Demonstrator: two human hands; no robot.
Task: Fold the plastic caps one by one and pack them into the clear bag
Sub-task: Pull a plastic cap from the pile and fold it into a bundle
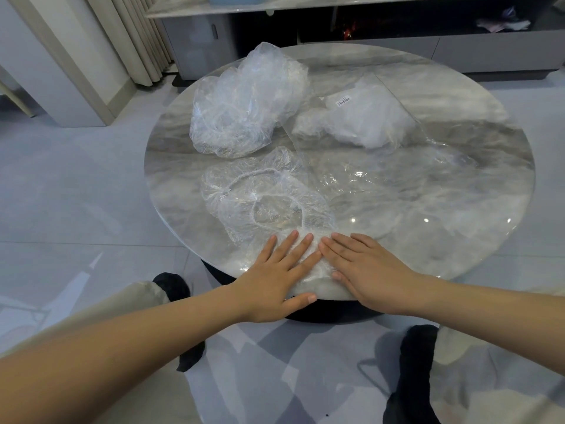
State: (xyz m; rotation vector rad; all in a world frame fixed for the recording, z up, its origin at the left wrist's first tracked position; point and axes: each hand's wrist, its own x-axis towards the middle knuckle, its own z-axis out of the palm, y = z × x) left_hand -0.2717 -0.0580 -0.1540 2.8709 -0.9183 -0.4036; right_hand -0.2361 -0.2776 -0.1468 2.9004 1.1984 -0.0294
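A flattened clear plastic cap (316, 272) lies at the near edge of the round marble table (443, 215). My left hand (279, 272) and my right hand (367, 270) press flat on it, fingers straight, fingertips almost touching. Just beyond them lies a spread-out cap (263, 200) with its elastic rim showing. A heap of loose caps (247, 102) sits at the back left. The clear bag (360, 120), with a white label and folded caps inside, lies at the back right; its open end (367, 175) stretches toward the table's middle.
A low grey cabinet (397, 50) stands behind the table and curtains (134, 35) hang at the back left. My knees and black-socked feet (419, 377) are below the table's near edge on the tiled floor.
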